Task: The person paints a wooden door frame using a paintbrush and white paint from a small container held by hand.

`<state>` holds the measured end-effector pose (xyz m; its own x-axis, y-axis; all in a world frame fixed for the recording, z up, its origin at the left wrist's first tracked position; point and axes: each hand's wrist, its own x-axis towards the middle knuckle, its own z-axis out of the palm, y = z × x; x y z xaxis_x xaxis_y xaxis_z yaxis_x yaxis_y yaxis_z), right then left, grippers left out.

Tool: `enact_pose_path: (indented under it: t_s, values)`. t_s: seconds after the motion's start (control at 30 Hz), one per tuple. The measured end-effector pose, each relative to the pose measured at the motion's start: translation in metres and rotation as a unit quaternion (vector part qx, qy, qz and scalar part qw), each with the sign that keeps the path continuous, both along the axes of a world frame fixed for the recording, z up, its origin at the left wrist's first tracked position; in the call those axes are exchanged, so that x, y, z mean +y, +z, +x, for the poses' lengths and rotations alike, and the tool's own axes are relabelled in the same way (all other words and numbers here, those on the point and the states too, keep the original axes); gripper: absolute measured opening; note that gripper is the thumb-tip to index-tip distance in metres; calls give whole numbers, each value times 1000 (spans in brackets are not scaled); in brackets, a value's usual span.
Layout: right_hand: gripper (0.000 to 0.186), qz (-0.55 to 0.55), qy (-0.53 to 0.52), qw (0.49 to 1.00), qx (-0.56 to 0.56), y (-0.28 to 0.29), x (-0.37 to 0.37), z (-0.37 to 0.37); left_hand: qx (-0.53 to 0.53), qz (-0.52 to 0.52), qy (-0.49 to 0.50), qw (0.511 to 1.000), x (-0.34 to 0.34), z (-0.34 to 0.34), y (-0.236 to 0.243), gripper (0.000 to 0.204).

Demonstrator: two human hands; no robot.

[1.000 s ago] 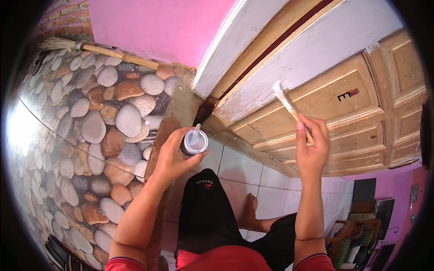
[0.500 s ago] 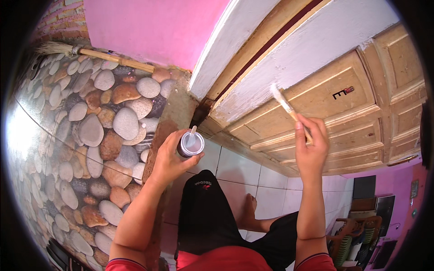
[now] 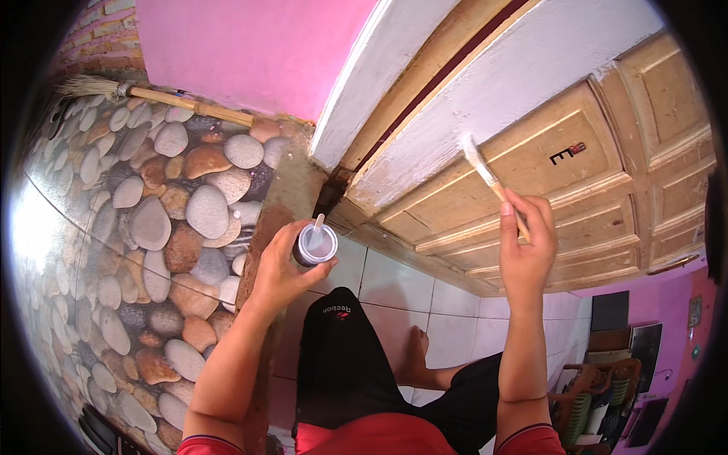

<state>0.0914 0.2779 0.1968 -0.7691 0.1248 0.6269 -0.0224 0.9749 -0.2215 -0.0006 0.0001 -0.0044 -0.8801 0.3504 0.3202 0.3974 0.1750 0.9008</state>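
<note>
A small dark container with a clear rim (image 3: pixel 317 245), a pale stick in it and pale contents, is gripped by my left hand (image 3: pixel 282 273) at lower centre. My right hand (image 3: pixel 528 244) is closed round the wooden handle of a flat paintbrush (image 3: pixel 489 180). Its white-coated bristles rest on or very close to the lower edge of a streaky white strip (image 3: pixel 531 68) on the wooden door (image 3: pixel 576 186). Bare panels with a small dark-and-red marking lie below that strip.
A white doorframe (image 3: pixel 341 91) adjoins a pink wall (image 3: pixel 243 53). A straw broom (image 3: pixel 182 98) lies along that wall on pebble-patterned tiles (image 3: pixel 152 280). My legs are over white tiles (image 3: pixel 447 296). Chairs (image 3: pixel 584 394) stand at lower right.
The view has shifted slightly, so the door and floor appear further left. The brush has moved right along the white strip; the container is still held in my left hand.
</note>
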Motion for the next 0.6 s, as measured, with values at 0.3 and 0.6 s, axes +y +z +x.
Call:
enact_pose_path:
  t_s: [0.3,0.6]
  values:
    - [18,-44,21,997,-63,-29,-7,7,5,1,0,1000,3,-1,2,68]
    - [19,23,8,999,41,-10,-1,5,-2,-8,-2,1000,-2,-1,0,68]
